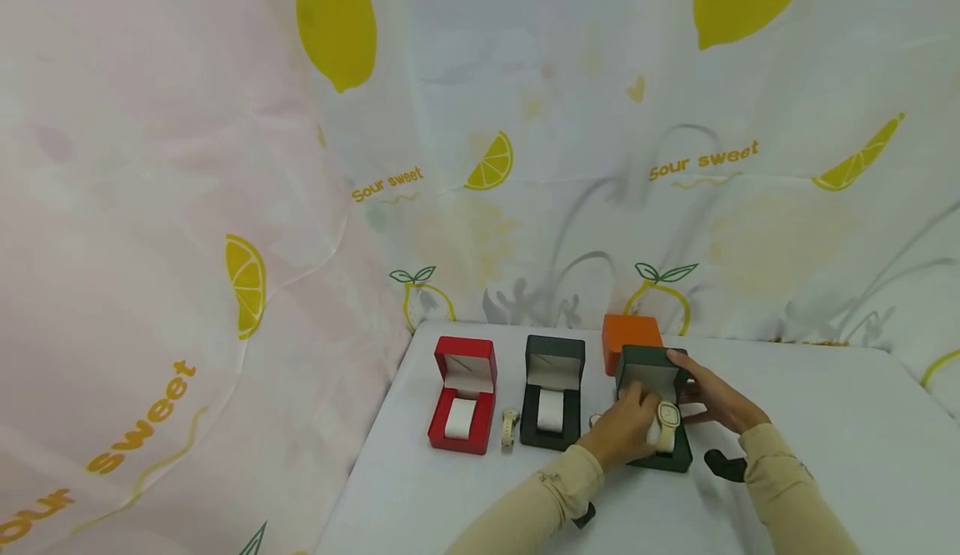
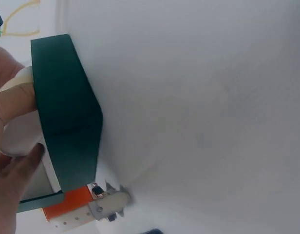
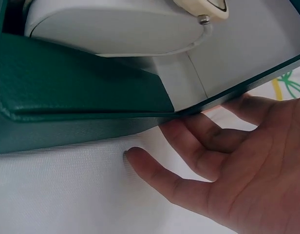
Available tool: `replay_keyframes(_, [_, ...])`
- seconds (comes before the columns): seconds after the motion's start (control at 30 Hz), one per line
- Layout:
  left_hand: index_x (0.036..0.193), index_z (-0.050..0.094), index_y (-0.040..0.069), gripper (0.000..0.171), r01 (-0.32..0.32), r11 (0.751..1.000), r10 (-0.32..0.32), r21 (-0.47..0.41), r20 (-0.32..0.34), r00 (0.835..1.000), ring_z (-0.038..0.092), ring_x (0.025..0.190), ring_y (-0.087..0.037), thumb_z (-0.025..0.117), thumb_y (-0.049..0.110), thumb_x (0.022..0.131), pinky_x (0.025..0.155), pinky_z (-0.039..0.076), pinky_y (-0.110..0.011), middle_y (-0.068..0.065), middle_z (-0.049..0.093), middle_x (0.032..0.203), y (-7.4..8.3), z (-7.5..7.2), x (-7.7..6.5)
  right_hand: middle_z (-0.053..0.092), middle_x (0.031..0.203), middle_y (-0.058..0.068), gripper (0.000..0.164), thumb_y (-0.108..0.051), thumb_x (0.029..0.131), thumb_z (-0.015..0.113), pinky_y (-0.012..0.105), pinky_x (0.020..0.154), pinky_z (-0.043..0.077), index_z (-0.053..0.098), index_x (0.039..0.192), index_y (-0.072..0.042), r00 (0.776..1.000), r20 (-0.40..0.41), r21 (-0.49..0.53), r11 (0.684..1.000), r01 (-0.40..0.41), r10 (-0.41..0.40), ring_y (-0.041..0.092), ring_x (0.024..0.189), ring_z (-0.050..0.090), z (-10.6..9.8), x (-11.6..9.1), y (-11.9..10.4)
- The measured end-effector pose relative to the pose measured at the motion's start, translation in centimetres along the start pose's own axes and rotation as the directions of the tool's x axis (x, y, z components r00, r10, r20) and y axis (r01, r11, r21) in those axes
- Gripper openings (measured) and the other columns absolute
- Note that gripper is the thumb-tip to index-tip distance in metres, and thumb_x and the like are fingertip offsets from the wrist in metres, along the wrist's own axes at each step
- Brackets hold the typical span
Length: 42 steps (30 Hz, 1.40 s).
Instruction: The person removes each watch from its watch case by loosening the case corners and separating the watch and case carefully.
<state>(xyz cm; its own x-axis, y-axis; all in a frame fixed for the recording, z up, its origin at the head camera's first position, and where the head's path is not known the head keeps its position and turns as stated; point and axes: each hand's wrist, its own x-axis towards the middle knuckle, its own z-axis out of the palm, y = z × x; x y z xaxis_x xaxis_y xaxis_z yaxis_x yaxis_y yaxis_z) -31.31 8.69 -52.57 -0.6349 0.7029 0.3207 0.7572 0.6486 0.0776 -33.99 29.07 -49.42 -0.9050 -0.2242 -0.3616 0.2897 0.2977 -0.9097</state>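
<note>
Cream watch (image 1: 667, 423), head view: dial showing, in the open green watch box (image 1: 675, 460), between the two hands. Left hand (image 1: 621, 430) reaches into the box, fingers bent, just beside the watch. Right hand (image 1: 718, 398) is at the box's right side, one digit on top of the raised lid. Orange box (image 1: 628, 335) behind. To the left: open dark box (image 1: 568, 438) and open red box (image 1: 480, 438), each with a white pad; a second watch (image 1: 508, 427) lies between them on the white table (image 1: 825, 422).

Left wrist view: left fingers grip the white cushion (image 2: 23, 135) from either side, within the green walls. A pale strap (image 2: 74, 218) with holes and a buckle shows near the orange box.

Right wrist view: cushion inside the box, part of the watch case at the top edge. Right fingers curl behind the box edge, holding it; the lowest finger is apart from it. Thumb not visible here.
</note>
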Motion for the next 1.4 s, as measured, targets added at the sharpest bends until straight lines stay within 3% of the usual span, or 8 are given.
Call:
replay_keyframes(0.2, [0.133,0.052,0.005,0.079,-0.128,0.992,0.128,0.012,-0.127,0.984,0.052,0.106,-0.006,0.088,0.035,0.070,0.097,0.038,-0.010,-0.005,0.049,0.121,-0.8,0.2,-0.7,0.024,0.148,0.038,0.092,-0.067,0.095,0.032,0.056,0.085,0.051,0.008,0.153,0.000,1.000,-0.011,0.003,1.000,0.003,-0.003,0.048,0.127,0.043,0.2,0.1,0.5])
replay_keyframes(0.43, [0.136,0.049,0.003,0.084,-0.145,0.976,0.107,-0.164,-0.221,0.969,0.053,0.114,-0.007,0.088,0.036,0.069,0.099,0.033,-0.009,-0.007,0.046,0.128,-1.3,-0.5,-0.7,0.026,0.146,0.039,0.093,-0.068,0.095,0.030,0.056,0.084,0.052,0.010,0.152,0.002,1.000,-0.021,-0.017,1.000,0.000,0.000,0.050,0.125,0.044,0.1,0.1,0.7])
replay_keyframes(0.83, [0.139,0.048,0.004,0.083,-0.065,0.934,0.012,-0.351,-0.151,0.988,0.053,0.110,-0.002,0.085,0.038,0.073,0.093,0.037,-0.005,-0.003,0.051,0.131,-1.9,-2.0,-0.6,0.023,0.149,0.036,0.091,-0.065,0.098,0.026,0.062,0.093,0.044,0.017,0.150,0.008,0.977,-0.173,-0.232,0.969,0.087,-0.129,0.054,0.132,0.030,0.8,-1.1,-0.5])
replay_keyframes(0.97, [0.138,0.050,0.004,0.080,-0.021,0.903,-0.027,-0.429,-0.104,0.994,0.054,0.109,-0.002,0.085,0.036,0.074,0.087,0.040,-0.004,-0.003,0.053,0.130,-1.9,-2.5,-0.7,0.035,0.143,0.033,0.075,-0.053,0.101,0.040,0.065,0.096,0.039,0.032,0.146,0.006,0.854,-0.367,-0.388,0.895,0.219,-0.368,0.050,0.128,0.036,1.7,-2.0,-0.6])
replay_keyframes(1.13, [0.139,0.050,0.006,0.080,0.045,0.859,-0.067,-0.511,-0.025,0.997,0.054,0.107,0.000,0.084,0.039,0.074,0.084,0.041,-0.003,0.001,0.054,0.128,-2.2,-2.8,-0.9,0.056,0.121,0.017,0.046,-0.018,0.087,0.074,0.021,0.090,0.045,0.059,0.126,0.002,0.500,-0.496,-0.579,0.700,0.419,-0.710,0.024,0.107,0.050,3.1,-3.1,-0.3])
replay_keyframes(1.2, [0.139,0.051,0.007,0.081,0.061,0.858,-0.077,-0.511,-0.011,0.997,0.053,0.108,0.000,0.084,0.041,0.074,0.086,0.041,-0.005,0.003,0.055,0.127,-2.4,-2.9,-1.0,0.059,0.113,0.013,0.045,-0.008,0.078,0.081,0.007,0.082,0.039,0.063,0.118,0.001,0.408,-0.461,-0.631,0.614,0.473,-0.788,0.014,0.100,0.050,3.5,-3.6,-0.1])
replay_keyframes(1.3, [0.139,0.052,0.009,0.081,0.078,0.858,-0.091,-0.508,-0.001,0.996,0.053,0.109,0.000,0.084,0.042,0.073,0.089,0.041,-0.007,0.004,0.057,0.126,-2.7,-3.2,-1.0,0.061,0.109,0.010,0.054,0.000,0.067,0.086,0.005,0.080,0.041,0.065,0.116,-0.001,0.373,-0.363,-0.660,0.518,0.544,-0.854,0.007,0.097,0.050,3.9,-4.2,0.1])
replay_keyframes(1.4, [0.139,0.052,0.009,0.080,0.094,0.838,-0.102,-0.538,0.015,0.995,0.052,0.109,0.000,0.085,0.041,0.073,0.088,0.043,-0.008,0.005,0.057,0.126,-2.9,-3.3,-1.1,0.061,0.112,0.008,0.069,-0.005,0.062,0.091,0.007,0.077,0.045,0.062,0.124,-0.005,0.432,-0.253,-0.656,0.482,0.581,-0.866,0.007,0.100,0.051,4.2,-4.7,0.4])
